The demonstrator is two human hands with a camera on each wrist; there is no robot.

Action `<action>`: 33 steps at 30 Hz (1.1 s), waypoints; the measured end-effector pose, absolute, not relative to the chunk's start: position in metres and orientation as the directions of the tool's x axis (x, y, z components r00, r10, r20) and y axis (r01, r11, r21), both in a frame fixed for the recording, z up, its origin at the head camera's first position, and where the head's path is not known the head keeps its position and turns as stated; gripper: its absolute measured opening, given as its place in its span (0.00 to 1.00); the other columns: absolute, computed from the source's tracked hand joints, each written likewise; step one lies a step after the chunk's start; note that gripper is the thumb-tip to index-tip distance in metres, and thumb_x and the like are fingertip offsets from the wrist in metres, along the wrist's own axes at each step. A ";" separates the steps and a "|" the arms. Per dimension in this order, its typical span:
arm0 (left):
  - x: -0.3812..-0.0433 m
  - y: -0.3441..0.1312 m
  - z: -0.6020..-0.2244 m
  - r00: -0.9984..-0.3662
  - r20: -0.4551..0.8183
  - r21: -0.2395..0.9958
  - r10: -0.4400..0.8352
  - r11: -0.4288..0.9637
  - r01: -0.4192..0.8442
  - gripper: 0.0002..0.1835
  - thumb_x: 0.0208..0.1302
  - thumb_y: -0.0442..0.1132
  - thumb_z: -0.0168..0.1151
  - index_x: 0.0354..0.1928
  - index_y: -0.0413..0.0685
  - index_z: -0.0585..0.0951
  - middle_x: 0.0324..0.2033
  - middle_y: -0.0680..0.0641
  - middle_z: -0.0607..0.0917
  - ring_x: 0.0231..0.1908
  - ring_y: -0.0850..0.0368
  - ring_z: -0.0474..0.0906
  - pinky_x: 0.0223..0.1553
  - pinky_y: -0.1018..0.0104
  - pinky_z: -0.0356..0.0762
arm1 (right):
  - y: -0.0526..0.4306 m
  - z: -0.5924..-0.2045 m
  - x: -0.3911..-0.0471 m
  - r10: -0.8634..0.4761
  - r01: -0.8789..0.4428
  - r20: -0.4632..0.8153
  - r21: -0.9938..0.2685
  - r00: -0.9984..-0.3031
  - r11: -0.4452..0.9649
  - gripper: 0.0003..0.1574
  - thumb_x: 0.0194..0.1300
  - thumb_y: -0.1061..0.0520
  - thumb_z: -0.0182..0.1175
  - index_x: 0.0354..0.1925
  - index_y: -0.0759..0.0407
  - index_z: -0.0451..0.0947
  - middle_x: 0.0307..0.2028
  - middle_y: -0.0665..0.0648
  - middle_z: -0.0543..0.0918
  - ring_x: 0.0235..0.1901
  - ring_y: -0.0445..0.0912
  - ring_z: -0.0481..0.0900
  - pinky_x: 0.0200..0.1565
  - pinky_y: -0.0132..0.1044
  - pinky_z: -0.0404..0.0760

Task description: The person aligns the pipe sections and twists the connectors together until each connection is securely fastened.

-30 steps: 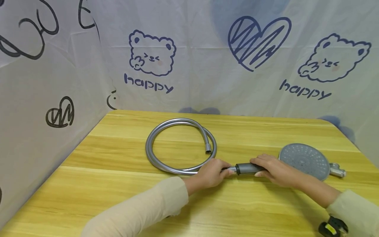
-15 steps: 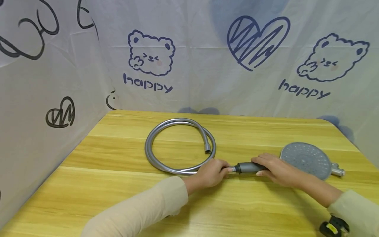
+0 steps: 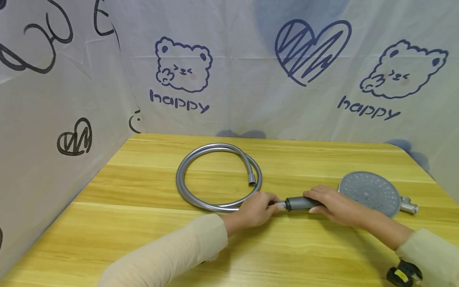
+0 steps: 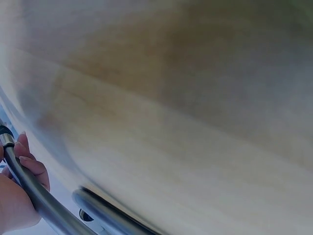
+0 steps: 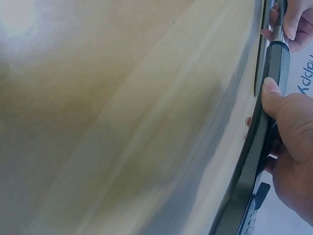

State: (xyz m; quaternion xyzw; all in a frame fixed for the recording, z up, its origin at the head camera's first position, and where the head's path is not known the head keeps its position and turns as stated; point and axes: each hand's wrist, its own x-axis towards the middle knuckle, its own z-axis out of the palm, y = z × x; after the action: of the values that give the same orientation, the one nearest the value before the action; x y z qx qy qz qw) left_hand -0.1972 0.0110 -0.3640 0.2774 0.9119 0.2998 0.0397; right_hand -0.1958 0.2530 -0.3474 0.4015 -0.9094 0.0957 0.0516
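Note:
My left hand (image 3: 257, 209) grips the grey shower hose (image 3: 181, 175) near its silver end fitting (image 4: 7, 139), its fingers curled round it. That fitting meets the end of the handle of a grey shower head (image 3: 369, 193). Around the shower head's handle (image 3: 299, 203) my right hand (image 3: 335, 205) is curled; in the right wrist view its thumb lies along the dark handle. The round spray face, dotted with nozzles, is turned upward. The rest of the hose lies coiled on the table, its free end (image 3: 252, 180) inside the loop.
The wooden table (image 3: 143, 239) runs back to a white cloth (image 3: 244, 87) with bear and heart drawings; more cloth hangs at the left. A small silver fitting (image 3: 408, 205) lies at the right, partly behind the shower head. A black strap device (image 3: 404, 274) sits at the right sleeve.
Both hands keep their grip at the joint of hose and handle. The handle and shower head shift very slightly, and the silver part between the hands shows a little differently.

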 end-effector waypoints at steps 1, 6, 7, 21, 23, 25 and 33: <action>-0.197 0.011 -0.364 -0.844 0.094 0.564 0.529 0.670 0.483 0.13 0.64 0.45 0.58 0.43 0.46 0.83 0.32 0.52 0.86 0.25 0.70 0.71 0.28 0.79 0.69 | 0.253 -0.347 -0.196 -0.721 -0.741 0.171 -0.134 -0.672 0.658 0.22 0.59 0.56 0.62 0.50 0.65 0.75 0.39 0.53 0.79 0.37 0.42 0.75 0.35 0.37 0.76; -0.198 0.012 -0.364 -0.841 0.099 0.543 0.532 0.679 0.494 0.13 0.64 0.46 0.58 0.43 0.46 0.83 0.33 0.53 0.86 0.27 0.69 0.73 0.29 0.79 0.69 | 0.252 -0.346 -0.197 -0.721 -0.740 0.165 -0.136 -0.673 0.659 0.22 0.59 0.56 0.62 0.50 0.65 0.75 0.39 0.53 0.79 0.37 0.42 0.76 0.35 0.37 0.76; -0.198 0.012 -0.364 -0.839 0.103 0.545 0.534 0.676 0.496 0.13 0.64 0.46 0.58 0.44 0.46 0.83 0.33 0.53 0.86 0.27 0.69 0.73 0.29 0.79 0.69 | 0.252 -0.346 -0.197 -0.721 -0.739 0.164 -0.135 -0.674 0.660 0.22 0.59 0.56 0.62 0.50 0.64 0.75 0.39 0.53 0.79 0.37 0.42 0.76 0.35 0.37 0.76; -0.197 0.010 -0.363 -0.834 0.127 0.565 0.538 0.652 0.506 0.12 0.60 0.46 0.63 0.36 0.44 0.84 0.26 0.53 0.84 0.22 0.69 0.69 0.25 0.79 0.67 | 0.252 -0.344 -0.195 -0.725 -0.742 0.160 -0.150 -0.670 0.653 0.20 0.59 0.56 0.62 0.49 0.63 0.75 0.38 0.51 0.78 0.35 0.39 0.73 0.33 0.35 0.73; -0.196 0.010 -0.363 -0.837 0.136 0.569 0.531 0.650 0.504 0.11 0.58 0.45 0.64 0.36 0.44 0.82 0.27 0.52 0.84 0.24 0.69 0.71 0.27 0.79 0.68 | 0.252 -0.344 -0.196 -0.725 -0.742 0.159 -0.154 -0.670 0.652 0.20 0.59 0.56 0.62 0.49 0.63 0.75 0.38 0.51 0.78 0.35 0.39 0.73 0.33 0.35 0.73; -0.196 0.010 -0.363 -0.837 0.147 0.572 0.528 0.645 0.507 0.11 0.56 0.44 0.66 0.36 0.45 0.81 0.29 0.52 0.85 0.25 0.68 0.73 0.28 0.79 0.70 | 0.251 -0.345 -0.196 -0.722 -0.738 0.153 -0.160 -0.674 0.655 0.20 0.59 0.56 0.61 0.49 0.63 0.75 0.38 0.51 0.79 0.35 0.39 0.73 0.33 0.35 0.74; -0.197 0.007 -0.362 -0.823 0.117 0.629 0.556 0.600 0.495 0.12 0.60 0.44 0.62 0.41 0.44 0.80 0.29 0.50 0.85 0.22 0.70 0.73 0.25 0.80 0.70 | 0.251 -0.345 -0.197 -0.720 -0.732 0.136 -0.177 -0.681 0.658 0.20 0.60 0.56 0.61 0.50 0.64 0.75 0.39 0.52 0.79 0.36 0.39 0.74 0.34 0.35 0.75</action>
State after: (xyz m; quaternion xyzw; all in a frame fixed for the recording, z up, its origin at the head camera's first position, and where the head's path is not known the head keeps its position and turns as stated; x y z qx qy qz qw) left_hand -0.1970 0.0073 -0.3620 0.2942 0.8932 0.3369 0.0456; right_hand -0.1968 0.2515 -0.3452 0.3986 -0.9102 0.1090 0.0269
